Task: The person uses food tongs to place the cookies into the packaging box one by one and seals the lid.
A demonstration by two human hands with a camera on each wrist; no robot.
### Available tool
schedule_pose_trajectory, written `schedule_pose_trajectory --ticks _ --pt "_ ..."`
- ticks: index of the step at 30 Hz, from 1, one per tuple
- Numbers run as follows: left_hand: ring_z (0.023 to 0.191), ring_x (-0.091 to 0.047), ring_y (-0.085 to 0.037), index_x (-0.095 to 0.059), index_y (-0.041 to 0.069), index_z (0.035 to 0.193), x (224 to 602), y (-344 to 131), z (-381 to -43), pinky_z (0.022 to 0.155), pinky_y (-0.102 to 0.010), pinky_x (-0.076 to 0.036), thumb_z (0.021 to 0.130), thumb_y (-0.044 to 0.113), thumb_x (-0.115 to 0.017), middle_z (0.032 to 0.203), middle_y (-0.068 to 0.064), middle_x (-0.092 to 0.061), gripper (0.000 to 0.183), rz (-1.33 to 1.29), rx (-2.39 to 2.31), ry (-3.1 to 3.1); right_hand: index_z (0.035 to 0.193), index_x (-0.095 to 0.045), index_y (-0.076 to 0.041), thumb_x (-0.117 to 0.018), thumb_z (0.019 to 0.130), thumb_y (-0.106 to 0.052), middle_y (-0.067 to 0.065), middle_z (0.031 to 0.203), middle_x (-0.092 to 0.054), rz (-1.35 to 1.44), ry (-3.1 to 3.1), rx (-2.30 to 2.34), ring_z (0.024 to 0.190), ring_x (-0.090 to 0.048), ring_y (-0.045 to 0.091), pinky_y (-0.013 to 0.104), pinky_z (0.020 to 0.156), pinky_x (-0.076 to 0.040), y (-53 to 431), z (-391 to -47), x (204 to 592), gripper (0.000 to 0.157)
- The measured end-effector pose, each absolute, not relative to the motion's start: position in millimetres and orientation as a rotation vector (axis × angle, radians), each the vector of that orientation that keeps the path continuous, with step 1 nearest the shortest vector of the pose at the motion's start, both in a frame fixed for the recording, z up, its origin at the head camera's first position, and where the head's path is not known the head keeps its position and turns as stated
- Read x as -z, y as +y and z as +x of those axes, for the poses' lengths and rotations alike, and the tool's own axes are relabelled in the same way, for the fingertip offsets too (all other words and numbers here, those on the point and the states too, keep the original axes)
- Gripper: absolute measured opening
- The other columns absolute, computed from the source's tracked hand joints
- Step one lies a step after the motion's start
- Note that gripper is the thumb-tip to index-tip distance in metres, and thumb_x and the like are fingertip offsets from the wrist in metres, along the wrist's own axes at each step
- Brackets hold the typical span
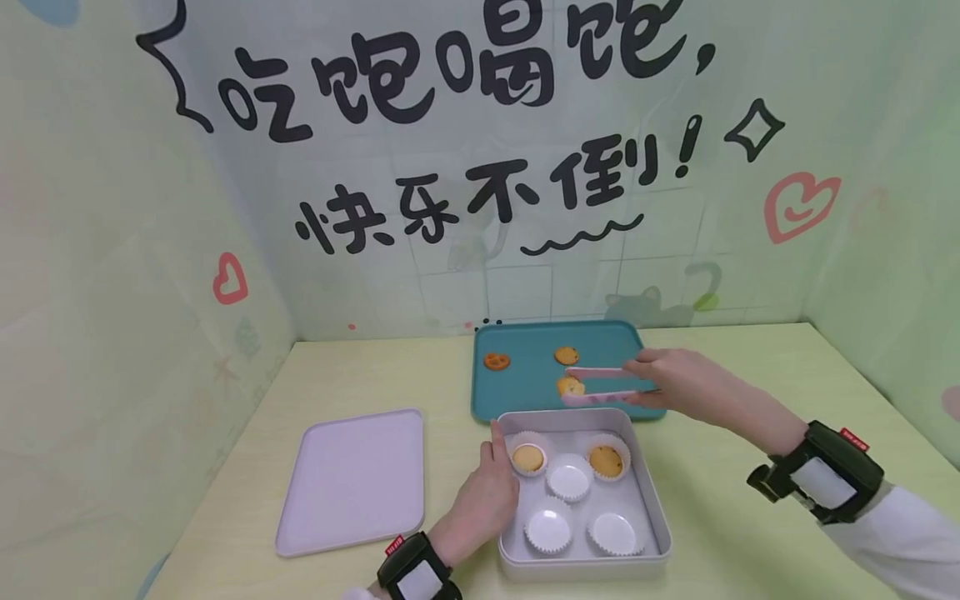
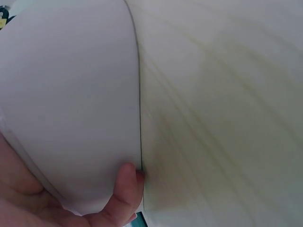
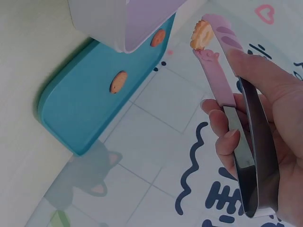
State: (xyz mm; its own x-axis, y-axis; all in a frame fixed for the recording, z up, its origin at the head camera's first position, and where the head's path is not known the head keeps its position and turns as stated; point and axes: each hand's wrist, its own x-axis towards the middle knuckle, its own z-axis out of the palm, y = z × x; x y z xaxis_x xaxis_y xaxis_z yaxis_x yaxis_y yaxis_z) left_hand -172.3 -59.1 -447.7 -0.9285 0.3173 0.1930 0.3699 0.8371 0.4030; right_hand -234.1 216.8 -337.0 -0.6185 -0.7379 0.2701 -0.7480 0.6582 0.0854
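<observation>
A pale lilac square box (image 1: 660, 542) holds several white paper cups; cookies sit in the two back corner cups, and the other cups, such as the front right cup (image 1: 615, 533), are bare inside. At its left side my left hand (image 1: 483, 496) holds the wall, fingers lying along the outer face (image 2: 75, 94). My right hand (image 1: 690, 383) grips pink-tipped metal tongs (image 3: 248, 127). Between the tong tips is a ridged golden cookie (image 3: 202, 35), over the teal tray (image 1: 525, 398) in the head view. A spotted cookie (image 1: 566, 356) and a pretzel-shaped cookie (image 1: 497, 361) lie on that tray.
A flat lilac lid-like tray (image 1: 352, 487) lies on the table left of the box. The teal tray stands behind the box, close to the printed back wall (image 1: 465, 292). Printed side panels (image 1: 885, 275) enclose the light wooden table (image 1: 750, 467).
</observation>
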Motion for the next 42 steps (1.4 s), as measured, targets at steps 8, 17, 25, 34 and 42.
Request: schedule_pose_trajectory --ticks 8,17,25,34,42 --pt "0.042 -0.036 -0.008 -0.018 -0.021 0.137 447.2 -60.0 -174.2 0.036 -0.020 -0.034 0.088 0.001 -0.050 0.101 -0.027 -0.045 0.063 -0.547 0.640 -2.903 0.086 -0.064 -0.005 -0.078 0.071 -0.020 -0.006 0.069 -0.048 1.340 -2.507 -0.098 0.055 -0.045 0.004 0.018 0.049 -0.043 215.0 -203.2 350.6 0.025" --pt "0.043 -0.038 -0.009 -0.016 -0.019 0.139 446.4 -59.6 -176.0 0.037 -0.021 -0.035 0.089 0.001 -0.049 0.105 -0.028 -0.046 0.064 -0.522 0.688 -2.933 0.084 -0.063 -0.007 -0.077 0.072 -0.021 -0.004 0.071 -0.051 1.389 -2.637 -0.080 0.058 -0.043 0.004 0.019 0.049 -0.042 203.4 -194.3 374.9 0.023" --pt "0.043 -0.037 -0.009 -0.015 -0.018 0.140 446.3 -59.3 -175.6 0.037 -0.021 -0.034 0.089 0.001 -0.049 0.103 -0.027 -0.046 0.065 -0.522 0.710 -2.936 0.081 -0.063 -0.009 -0.076 0.073 -0.025 -0.005 0.069 -0.049 1.369 -2.701 -0.015 0.057 -0.044 0.005 0.019 0.048 -0.041 198.7 -196.5 380.3 0.022" --pt "0.043 -0.037 -0.008 -0.015 -0.018 0.140 447.4 -58.6 -175.2 0.037 -0.020 -0.034 0.090 0.002 -0.049 0.105 -0.027 -0.045 0.064 -0.511 0.715 -2.949 0.086 -0.065 -0.008 -0.076 0.073 -0.027 -0.006 0.070 -0.049 1.343 -2.749 -0.052 0.056 -0.044 0.004 0.020 0.048 -0.042 199.7 -195.5 373.6 0.025" --pt "0.043 -0.037 -0.009 -0.015 -0.018 0.140 446.7 -58.2 -173.3 0.037 -0.021 -0.035 0.089 0.001 -0.050 0.103 -0.027 -0.045 0.064 -0.523 0.717 -2.939 0.097 -0.069 0.000 -0.075 0.075 -0.026 -0.002 0.075 -0.056 1.245 -2.667 -0.246 0.061 -0.051 0.006 0.021 0.053 -0.046 209.8 -221.0 347.9 0.034"
